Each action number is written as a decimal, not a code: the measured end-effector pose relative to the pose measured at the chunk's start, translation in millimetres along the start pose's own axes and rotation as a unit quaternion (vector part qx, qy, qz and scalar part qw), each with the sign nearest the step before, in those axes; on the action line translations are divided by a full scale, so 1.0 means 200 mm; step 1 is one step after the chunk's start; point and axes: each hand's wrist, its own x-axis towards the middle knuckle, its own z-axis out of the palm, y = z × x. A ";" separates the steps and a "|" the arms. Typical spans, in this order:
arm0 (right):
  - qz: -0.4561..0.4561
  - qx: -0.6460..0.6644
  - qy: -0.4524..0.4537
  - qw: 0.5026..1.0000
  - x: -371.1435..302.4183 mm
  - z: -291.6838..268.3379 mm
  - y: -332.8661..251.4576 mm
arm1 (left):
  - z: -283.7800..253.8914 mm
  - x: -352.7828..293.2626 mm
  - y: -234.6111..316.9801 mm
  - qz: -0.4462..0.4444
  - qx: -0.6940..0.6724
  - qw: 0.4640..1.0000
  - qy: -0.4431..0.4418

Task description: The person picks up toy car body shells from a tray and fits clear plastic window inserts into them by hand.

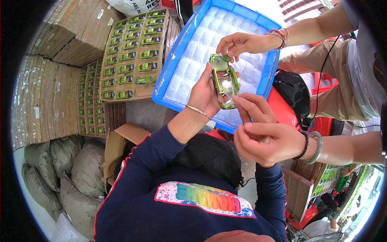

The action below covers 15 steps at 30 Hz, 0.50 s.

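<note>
My left hand (203, 92) is closed round the left side of a green plastic toy car shell (219, 74), its hollow underside facing up. Something clear or pale shows inside the shell. My right hand (256, 108) is at the shell's lower end with its fingers stretched out; its palm and wrist are hidden behind another person's hand (268, 143). That hand wears a bead bracelet and a pale green bangle, and its fingers are bent together. The same person's other hand (246, 43) reaches to the shell's top end, fingertips at its edge.
Beneath the hands is a blue crate (163, 86) lined with white pocketed sheets. At left, a cardboard tray (115, 86) holds rows of green toy cars. Stacked cardboard (46, 97), grey sacks (86, 167), an open carton (115, 155) and a black mesh bag (209, 157) stand nearby.
</note>
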 end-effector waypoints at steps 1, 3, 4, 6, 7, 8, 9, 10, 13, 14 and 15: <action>-0.031 -0.022 0.002 0.999 0.00 0.02 0.05 | 0.00 0.00 0.00 -0.001 0.000 1.000 -0.001; -0.067 -0.078 -0.007 0.995 0.02 0.02 0.03 | 0.00 0.00 -0.01 0.004 0.001 1.000 0.019; -0.066 -0.078 -0.007 0.995 0.03 0.01 0.01 | -0.01 0.00 -0.01 0.004 0.001 1.000 0.019; -0.115 -0.136 -0.016 0.984 0.05 0.00 -0.01 | -0.01 -0.01 0.00 -0.002 -0.002 1.000 0.014; -0.093 -0.128 -0.023 0.987 0.05 -0.02 -0.04 | -0.01 -0.01 0.00 -0.003 -0.002 1.000 0.014; -0.092 -0.128 -0.022 0.987 0.05 -0.02 -0.06 | 0.00 -0.02 0.00 -0.005 -0.010 1.000 0.012; -0.096 -0.136 -0.023 0.986 0.06 -0.02 -0.07 | 0.00 -0.02 0.00 -0.006 -0.017 1.000 0.010; -0.101 -0.143 -0.025 0.984 0.06 -0.02 -0.08 | 0.00 -0.02 0.00 -0.007 -0.016 1.000 0.010; -0.132 -0.146 -0.001 0.980 0.06 -0.03 -0.07 | 0.01 -0.02 -0.01 -0.011 -0.032 0.999 0.016; -0.131 -0.146 0.000 0.981 0.06 -0.03 -0.07 | 0.01 -0.02 -0.01 -0.007 -0.028 0.999 0.015; -0.125 -0.149 0.001 0.981 0.06 -0.03 -0.08 | 0.01 -0.03 -0.01 -0.003 -0.024 1.000 0.014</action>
